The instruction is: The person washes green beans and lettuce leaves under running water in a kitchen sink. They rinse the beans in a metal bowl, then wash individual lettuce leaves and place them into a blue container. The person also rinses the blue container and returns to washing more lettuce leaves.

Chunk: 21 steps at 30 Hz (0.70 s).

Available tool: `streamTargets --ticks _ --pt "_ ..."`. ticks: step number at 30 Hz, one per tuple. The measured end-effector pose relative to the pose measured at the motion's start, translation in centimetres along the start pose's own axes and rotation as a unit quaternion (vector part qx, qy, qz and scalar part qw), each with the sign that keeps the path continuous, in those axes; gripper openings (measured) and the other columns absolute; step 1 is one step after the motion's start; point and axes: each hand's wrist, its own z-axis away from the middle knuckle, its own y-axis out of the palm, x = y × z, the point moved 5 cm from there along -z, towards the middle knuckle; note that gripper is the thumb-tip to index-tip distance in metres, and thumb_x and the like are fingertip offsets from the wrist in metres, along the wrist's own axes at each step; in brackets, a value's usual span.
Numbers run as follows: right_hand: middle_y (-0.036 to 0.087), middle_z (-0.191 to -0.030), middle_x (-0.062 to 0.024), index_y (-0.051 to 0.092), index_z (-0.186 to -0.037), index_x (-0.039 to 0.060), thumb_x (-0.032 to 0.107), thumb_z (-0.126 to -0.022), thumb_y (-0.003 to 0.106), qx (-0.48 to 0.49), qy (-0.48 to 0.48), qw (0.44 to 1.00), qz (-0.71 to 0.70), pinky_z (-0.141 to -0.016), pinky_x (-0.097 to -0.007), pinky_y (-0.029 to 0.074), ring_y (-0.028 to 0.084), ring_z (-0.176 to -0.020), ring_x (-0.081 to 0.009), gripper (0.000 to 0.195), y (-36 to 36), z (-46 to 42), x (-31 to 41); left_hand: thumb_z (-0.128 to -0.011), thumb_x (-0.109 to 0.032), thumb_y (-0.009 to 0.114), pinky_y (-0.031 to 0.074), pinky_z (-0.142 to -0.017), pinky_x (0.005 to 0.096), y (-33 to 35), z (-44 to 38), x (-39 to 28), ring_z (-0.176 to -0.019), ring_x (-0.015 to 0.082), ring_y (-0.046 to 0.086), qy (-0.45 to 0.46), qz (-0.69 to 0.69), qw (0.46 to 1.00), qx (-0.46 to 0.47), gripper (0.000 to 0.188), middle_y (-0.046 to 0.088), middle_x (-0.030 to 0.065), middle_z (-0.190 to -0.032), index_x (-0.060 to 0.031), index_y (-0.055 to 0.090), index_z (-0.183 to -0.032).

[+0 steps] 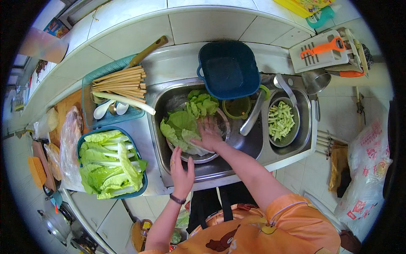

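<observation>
Green lettuce leaves (180, 123) lie in a round metal basin (226, 127) inside the larger sink bowl (244, 147). My right hand (208, 135) is down in the basin, palm down with fingers spread, touching the pale part of the leaves. Its fingertips look blurred, seemingly under water. My left hand (182, 173) is at the basin's near-left rim, thumb apart from the fingers, with nothing in its grasp. Its fingertips come close to a leaf; contact is hard to tell. A dark band circles my left wrist.
Left of the sink stands a blue basket (145, 184) of leafy greens. Behind it, a teal tray (87, 82) holds chopsticks and spoons. A dark blue basin (228, 70) sits behind the faucet (253, 117). Cut green vegetables fill a colander (296, 127) at right.
</observation>
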Motion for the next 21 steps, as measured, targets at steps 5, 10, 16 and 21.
streamTargets --ticks 5,10,16,21 --pt "0.006 -0.143 -0.0308 0.012 -0.141 0.0019 0.050 -0.078 0.058 -0.067 -0.054 0.988 -0.132 -0.109 -0.0472 0.013 0.009 -0.134 -0.0418 0.092 -2.6 1.7 -0.7 -0.083 -0.029 0.062 0.039 -0.093 0.0383 4.8 -1.3 6.9 -0.109 0.0382 0.049 -0.180 0.107 0.978 -0.025 0.062 0.049 0.0308 -0.118 0.0115 0.037 -0.123" --pt "0.032 -0.134 -0.0284 0.020 -0.137 -0.0004 0.036 -0.073 0.070 -0.161 0.064 0.922 -0.346 -0.101 -0.0384 0.033 0.038 -0.122 -0.0379 0.089 -1.5 3.2 -3.8 -0.082 -0.030 0.066 0.042 -0.088 0.0326 9.2 -3.5 8.6 -0.103 0.0259 0.054 -0.261 0.242 0.934 -0.043 0.059 0.054 0.0187 -0.116 0.0073 0.043 -0.121" --pt "0.061 -0.108 -0.0161 0.055 -0.113 -0.0013 0.036 -0.070 0.076 -0.017 0.046 0.866 -0.498 -0.084 -0.0334 0.046 0.058 -0.100 -0.0236 0.061 -2.1 -1.9 -2.5 -0.084 -0.029 0.065 0.042 -0.088 0.0306 13.6 -6.0 10.6 -0.104 0.0188 0.052 -0.369 0.513 0.773 -0.054 0.054 0.053 0.0093 -0.117 0.0014 0.045 -0.123" --pt "0.061 -0.107 -0.0129 0.053 -0.114 -0.0025 0.030 -0.073 0.074 0.001 0.055 0.868 -0.493 -0.082 -0.0309 0.046 0.058 -0.096 -0.0190 0.056 -3.0 -0.3 -3.6 -0.084 -0.021 0.066 0.042 -0.091 0.0321 11.9 -5.5 6.2 -0.106 0.0189 0.051 -0.324 0.574 0.749 -0.070 0.055 0.050 0.0083 -0.120 0.0000 0.039 -0.127"
